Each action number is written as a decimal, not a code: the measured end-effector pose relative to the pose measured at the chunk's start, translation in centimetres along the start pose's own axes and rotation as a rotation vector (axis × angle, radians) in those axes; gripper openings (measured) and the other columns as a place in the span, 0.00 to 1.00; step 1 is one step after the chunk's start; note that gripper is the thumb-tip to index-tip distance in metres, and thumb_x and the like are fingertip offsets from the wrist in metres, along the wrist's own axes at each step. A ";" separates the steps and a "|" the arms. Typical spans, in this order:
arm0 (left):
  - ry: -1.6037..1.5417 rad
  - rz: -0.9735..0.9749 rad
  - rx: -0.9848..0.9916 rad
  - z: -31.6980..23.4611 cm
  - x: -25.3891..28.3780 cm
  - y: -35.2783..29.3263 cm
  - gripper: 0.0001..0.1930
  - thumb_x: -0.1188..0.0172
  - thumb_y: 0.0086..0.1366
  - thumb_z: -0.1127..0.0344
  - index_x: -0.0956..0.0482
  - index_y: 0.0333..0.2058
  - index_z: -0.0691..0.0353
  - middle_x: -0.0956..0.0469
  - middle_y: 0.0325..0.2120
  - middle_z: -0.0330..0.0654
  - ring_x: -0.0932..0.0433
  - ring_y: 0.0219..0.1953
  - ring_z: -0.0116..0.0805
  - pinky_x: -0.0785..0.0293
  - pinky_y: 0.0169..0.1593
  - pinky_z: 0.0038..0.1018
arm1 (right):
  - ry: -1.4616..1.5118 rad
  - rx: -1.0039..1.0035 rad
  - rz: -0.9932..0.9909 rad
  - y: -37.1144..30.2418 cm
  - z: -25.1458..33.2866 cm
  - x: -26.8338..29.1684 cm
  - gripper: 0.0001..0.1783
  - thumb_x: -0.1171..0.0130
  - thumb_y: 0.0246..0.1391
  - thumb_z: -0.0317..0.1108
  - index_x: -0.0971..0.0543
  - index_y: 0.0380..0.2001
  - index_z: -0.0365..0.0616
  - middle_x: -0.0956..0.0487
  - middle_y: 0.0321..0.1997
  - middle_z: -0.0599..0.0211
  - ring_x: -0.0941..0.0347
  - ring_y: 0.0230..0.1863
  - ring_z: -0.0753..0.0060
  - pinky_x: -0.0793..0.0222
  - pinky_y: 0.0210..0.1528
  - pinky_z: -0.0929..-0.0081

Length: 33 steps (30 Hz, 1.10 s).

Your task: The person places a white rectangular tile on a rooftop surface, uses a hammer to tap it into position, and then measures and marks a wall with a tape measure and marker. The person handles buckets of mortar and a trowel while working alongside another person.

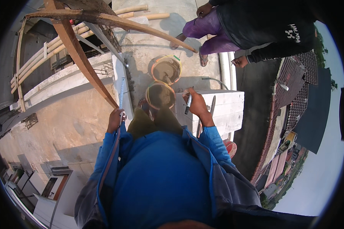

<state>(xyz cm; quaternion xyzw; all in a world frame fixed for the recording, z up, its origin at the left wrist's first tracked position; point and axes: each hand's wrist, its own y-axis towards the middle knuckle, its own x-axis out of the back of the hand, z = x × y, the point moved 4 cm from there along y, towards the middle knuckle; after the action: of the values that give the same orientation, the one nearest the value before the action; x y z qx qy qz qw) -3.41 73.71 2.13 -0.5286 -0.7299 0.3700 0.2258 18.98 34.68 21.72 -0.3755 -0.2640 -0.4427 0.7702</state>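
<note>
A: Hands?
B: Left hand: fingers pinched on the near end of a pale measuring tape. Right hand: fingers closed around a marker, dark end toward the wearer.
A: Tape location?
B: Runs away from the left hand along the white ledge. Can't tell if it lies flat all the way.
A: Marker?
B: Held at the left edge of the white block stack. Contact with the blocks unclear.
A: Around them?
B: Two buckets with grey contents, one past the other, on the floor between ledge and stack. Wooden beam slants down, lower end just beside the left hand. Long thin tool by the right hand, kind unclear.
A: Anyone else?
B: Co-worker in purple trousers, standing beyond the stack's far edge.
</note>
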 end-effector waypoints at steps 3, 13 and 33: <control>0.009 0.046 -0.005 -1.1 -0.2 1.7 0.12 0.45 0.75 0.59 0.19 0.44 0.60 0.22 0.29 0.38 0.21 0.26 0.28 0.26 0.30 0.25 | -0.030 -0.090 -0.022 -1.3 -1.4 0.1 0.13 0.35 0.67 0.37 0.23 0.47 0.41 0.13 0.41 0.43 0.17 0.47 0.32 0.22 0.46 0.48; 0.079 0.095 -0.011 -4.6 -1.2 4.1 0.12 0.47 0.76 0.63 0.19 0.47 0.65 0.21 0.31 0.42 0.21 0.27 0.29 0.23 0.32 0.26 | 0.002 -0.080 -0.088 -4.2 -4.8 -1.7 0.13 0.34 0.66 0.33 0.22 0.49 0.43 0.13 0.39 0.44 0.15 0.46 0.35 0.21 0.47 0.51; 0.200 0.136 -0.095 -4.0 1.4 4.3 0.13 0.49 0.76 0.70 0.19 0.49 0.73 0.21 0.43 0.46 0.16 0.41 0.37 0.16 0.38 0.33 | -0.043 -0.080 -0.030 -4.4 -3.8 -2.5 0.14 0.35 0.66 0.34 0.23 0.51 0.43 0.13 0.38 0.44 0.15 0.45 0.35 0.21 0.47 0.51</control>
<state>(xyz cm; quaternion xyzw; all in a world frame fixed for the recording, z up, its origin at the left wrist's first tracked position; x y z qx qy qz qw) 1.64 76.91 1.16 -0.6212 -0.6828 0.2951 0.2466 14.17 31.36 19.19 -0.4115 -0.2681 -0.4562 0.7420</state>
